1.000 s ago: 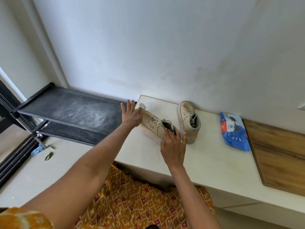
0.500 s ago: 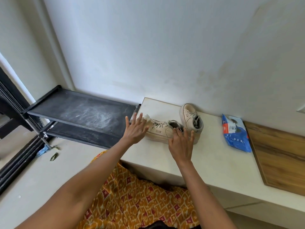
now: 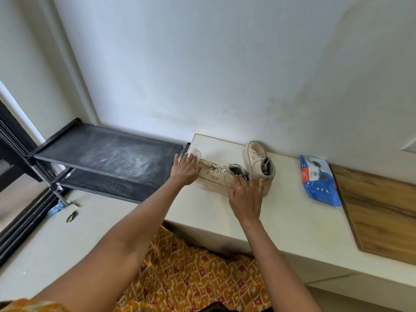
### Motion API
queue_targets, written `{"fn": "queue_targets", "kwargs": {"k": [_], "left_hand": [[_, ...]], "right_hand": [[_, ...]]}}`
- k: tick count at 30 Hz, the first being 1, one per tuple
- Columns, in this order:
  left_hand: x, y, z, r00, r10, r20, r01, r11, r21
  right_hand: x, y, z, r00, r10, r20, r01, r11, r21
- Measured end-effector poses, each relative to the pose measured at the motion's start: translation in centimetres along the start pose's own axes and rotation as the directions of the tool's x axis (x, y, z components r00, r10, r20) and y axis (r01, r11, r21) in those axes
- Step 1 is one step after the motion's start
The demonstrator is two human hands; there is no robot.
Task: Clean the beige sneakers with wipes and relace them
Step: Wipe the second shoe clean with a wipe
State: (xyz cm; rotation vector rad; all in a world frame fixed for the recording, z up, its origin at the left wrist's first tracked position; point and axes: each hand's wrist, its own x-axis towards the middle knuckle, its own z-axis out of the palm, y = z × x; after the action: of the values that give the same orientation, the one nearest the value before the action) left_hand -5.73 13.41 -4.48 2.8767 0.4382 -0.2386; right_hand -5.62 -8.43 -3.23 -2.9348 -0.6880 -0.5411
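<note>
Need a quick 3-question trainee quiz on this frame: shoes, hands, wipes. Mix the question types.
1. True or false: the blue wipes pack lies between the two sneakers.
2. Multiple choice: the right hand is at which part of the near sneaker? A) toe B) heel end C) not near it
3. Fill in: the far sneaker stands close to the ____, with the black rack off the counter's left end.

Key
1. False: it lies on the white counter, right of both sneakers.
2. B; the left hand is at the toe end, fingers spread.
3. wall
</note>
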Motion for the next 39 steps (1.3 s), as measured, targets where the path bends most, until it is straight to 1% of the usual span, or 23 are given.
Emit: {"fn": "queue_targets", "kwargs": {"k": [4, 5, 8, 9, 13, 15, 18, 21, 22, 23, 24, 26, 27, 28, 31, 33, 35, 36, 37, 39], "left_hand": [[0.7, -0.4, -0.1, 0.997, -0.074, 0.020, 0.076, 0.992, -0.098], [0.9, -0.5, -0.2, 0.996, -0.091, -0.002, 0.090, 0.988, -0.123], [1.1, -1.9, -0.5, 0.978, -0.169, -0.122, 0.149, 0.977, -0.154], [1.1, -2.6, -0.5, 0.972, -0.196, -0.132, 0.171, 0.969, -0.178], [0.7, -4.4, 0.3, 0.939, -0.320, -0.122, 0.254, 0.891, -0.376], [0.0, -3.6, 1.7, 0.899, -0.417, -0.133, 0.291, 0.797, -0.529], [-1.9, -0.9, 3.6, 0.817, -0.556, -0.150, 0.268, 0.597, -0.756], [-3.8, 2.4, 4.1, 0.748, -0.659, -0.081, 0.244, 0.386, -0.889], [-4.3, 3.4, 4.4, 0.736, -0.675, -0.054, 0.231, 0.326, -0.917], [-4.7, 4.3, 4.6, 0.733, -0.679, -0.041, 0.216, 0.289, -0.933], [-4.9, 5.2, 4.8, 0.743, -0.668, -0.043, 0.203, 0.286, -0.936], [-5.3, 6.6, 5.5, 0.776, -0.627, -0.075, 0.180, 0.334, -0.925], [-5.4, 7.0, 5.8, 0.785, -0.614, -0.081, 0.168, 0.338, -0.926], [-5.4, 7.2, 5.8, 0.788, -0.611, -0.077, 0.159, 0.321, -0.934], [-5.1, 6.4, 5.2, 0.768, -0.635, -0.084, 0.103, 0.252, -0.962], [-4.3, 5.0, 4.1, 0.721, -0.684, -0.109, 0.051, 0.210, -0.976], [-3.2, 3.2, 2.3, 0.655, -0.747, -0.114, 0.060, 0.202, -0.977], [-2.4, 2.4, 1.5, 0.637, -0.764, -0.103, 0.072, 0.192, -0.979], [-1.6, 1.7, 0.9, 0.639, -0.764, -0.089, 0.080, 0.182, -0.980], [-0.1, 0.9, 0.3, 0.686, -0.724, -0.072, 0.109, 0.200, -0.974]], "right_hand": [[0.0, 0.0, 0.1, 1.000, 0.001, 0.015, -0.001, 1.000, 0.007], [0.0, 0.0, 0.1, 1.000, 0.003, 0.019, -0.004, 1.000, 0.012], [0.0, 0.0, 0.2, 1.000, -0.003, 0.024, 0.002, 1.000, 0.016], [0.0, 0.0, 0.2, 1.000, -0.007, 0.023, 0.007, 1.000, 0.015], [0.0, -0.2, 0.3, 1.000, -0.001, 0.026, 0.000, 1.000, 0.025], [0.1, -0.4, 0.1, 1.000, 0.011, 0.001, -0.011, 0.999, 0.034], [0.1, -0.4, 0.2, 1.000, 0.008, -0.004, -0.008, 0.999, 0.039], [0.1, -0.3, 0.4, 1.000, 0.008, 0.019, -0.008, 1.000, 0.022], [0.1, -0.2, 0.4, 1.000, 0.008, 0.022, -0.009, 1.000, 0.019], [0.1, -0.3, 0.4, 1.000, 0.010, 0.021, -0.011, 1.000, 0.020], [0.1, -0.3, 0.4, 1.000, 0.012, 0.020, -0.013, 1.000, 0.023], [0.1, -0.2, 0.5, 1.000, 0.010, 0.022, -0.010, 1.000, 0.024], [0.1, -0.1, 0.4, 1.000, 0.007, 0.022, -0.008, 1.000, 0.019], [0.0, -0.1, 0.4, 1.000, 0.005, 0.020, -0.006, 1.000, 0.016], [0.1, -0.1, 0.3, 1.000, -0.004, 0.009, 0.004, 1.000, 0.015], [0.1, 0.0, 0.4, 1.000, -0.007, 0.006, 0.006, 1.000, 0.013], [0.1, 0.0, 0.4, 1.000, -0.002, 0.008, 0.002, 1.000, 0.011], [0.1, 0.0, 0.4, 1.000, -0.003, 0.011, 0.003, 1.000, 0.010], [0.1, 0.0, 0.4, 1.000, -0.007, 0.011, 0.006, 1.000, 0.010], [0.1, 0.1, 0.4, 1.000, -0.018, 0.002, 0.018, 1.000, 0.004]]}}
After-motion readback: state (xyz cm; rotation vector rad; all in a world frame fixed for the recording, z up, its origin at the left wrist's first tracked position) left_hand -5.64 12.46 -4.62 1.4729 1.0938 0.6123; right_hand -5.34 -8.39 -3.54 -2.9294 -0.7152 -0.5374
